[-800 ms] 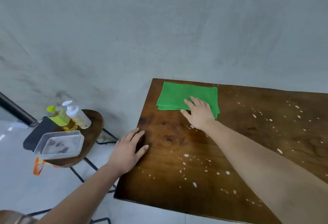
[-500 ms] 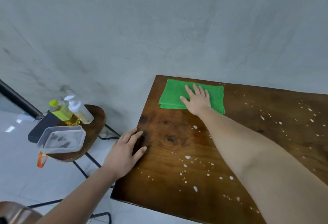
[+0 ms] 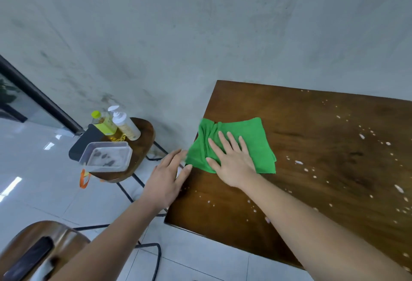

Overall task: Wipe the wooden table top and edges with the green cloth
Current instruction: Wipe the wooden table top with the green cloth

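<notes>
The wooden surface (image 3: 312,147) fills the right of my view, dark brown and speckled with white droplets (image 3: 298,162) across its right half. A round stool (image 3: 145,142) stands off its left side, carrying a clear tray (image 3: 107,157) and two bottles (image 3: 116,124). The green cloth (image 3: 252,133) lies bunched at the surface's left edge, its corner hanging just past it. My right hand (image 3: 231,162) presses flat on the cloth, fingers spread wide. My left hand (image 3: 165,180) is open, held at the edge beside the cloth, gripping nothing.

green cloth (image 3: 252,140) on dark brown wooden table (image 3: 312,124) flecked with white specks (image 3: 298,162)
</notes>
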